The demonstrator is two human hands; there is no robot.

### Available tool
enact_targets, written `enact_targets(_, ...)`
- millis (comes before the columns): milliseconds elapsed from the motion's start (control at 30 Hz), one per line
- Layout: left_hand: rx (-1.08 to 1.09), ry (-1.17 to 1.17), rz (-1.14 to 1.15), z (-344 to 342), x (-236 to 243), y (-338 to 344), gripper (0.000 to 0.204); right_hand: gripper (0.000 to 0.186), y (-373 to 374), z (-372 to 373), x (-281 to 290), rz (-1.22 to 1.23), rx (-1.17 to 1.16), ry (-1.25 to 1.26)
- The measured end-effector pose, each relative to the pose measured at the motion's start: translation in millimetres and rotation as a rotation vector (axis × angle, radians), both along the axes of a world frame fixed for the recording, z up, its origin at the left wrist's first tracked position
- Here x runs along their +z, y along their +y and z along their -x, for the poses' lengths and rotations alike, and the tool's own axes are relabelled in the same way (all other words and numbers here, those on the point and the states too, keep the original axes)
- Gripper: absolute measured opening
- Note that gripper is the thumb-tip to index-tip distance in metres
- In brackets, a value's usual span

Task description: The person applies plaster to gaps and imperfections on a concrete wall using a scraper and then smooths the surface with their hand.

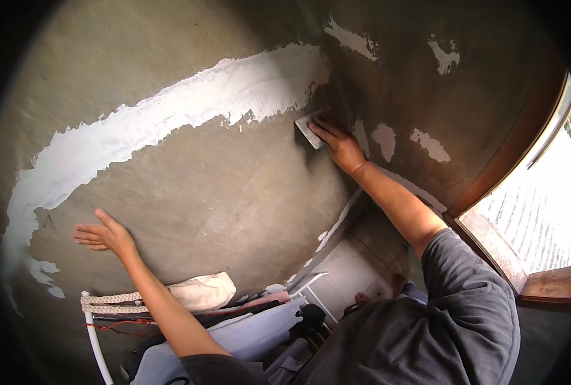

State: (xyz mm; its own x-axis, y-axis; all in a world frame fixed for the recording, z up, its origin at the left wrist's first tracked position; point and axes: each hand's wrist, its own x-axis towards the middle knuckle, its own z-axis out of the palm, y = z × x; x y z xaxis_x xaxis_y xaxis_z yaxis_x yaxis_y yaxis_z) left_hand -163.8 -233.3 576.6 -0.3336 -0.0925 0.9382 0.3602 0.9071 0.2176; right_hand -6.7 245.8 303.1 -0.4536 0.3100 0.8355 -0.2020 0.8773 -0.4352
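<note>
1. Presently, in the head view, the right hand [344,149] grips a flat scraper [308,132] at the right edge of the lighter wall [202,186], near the corner where the darker wall [484,96] meets it.
2. Grip condition: fingers closed on the scraper's right-hand part, extended over its face; the thumb's position cannot be told.
3. Scraper position: its pale plate projects left beyond the fingertips, tilted, one corner up toward the white filler band [170,106]. It stands just below that band's right end. Whether its edge bears on the surface cannot be told.
4. The left hand [109,235] is spread, thumb apart from the fingers, before the lighter wall toward its left edge, below the band. Contact with the surface cannot be confirmed.
5. Below the left hand, a white-framed rack [95,343] carries a cream cloth item [202,292] along its far edge, with a pale blue garment [247,333] nearer the wearer.
6. White patches [383,141] mark the darker wall; a wood-framed window [536,199] adjoins its right edge.
</note>
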Motion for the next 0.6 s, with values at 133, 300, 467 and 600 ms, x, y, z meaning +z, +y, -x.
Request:
enact_targets(133, -0.012, 0.007, 0.018, 0, 1, 1, 0.099, 0.058, -3, -13, -25, 0.162, 0.002, -0.041)
enact_targets(300, -0.007, -0.005, 0.011, 0, -5, -4, 0.098, 0.035, -2, -6, 37, 0.222, -0.191, 0.121)
enact_targets(467, -0.008, -0.012, 0.005, -2, -3, -1, 0.098, 0.048, 18, 18, 106, 0.216, -0.294, 0.198)
enact_targets(600, -0.023, 0.006, 0.011, -4, -2, 5, 0.098, 0.049, 4, 26, 92, 0.084, -0.296, 0.248)
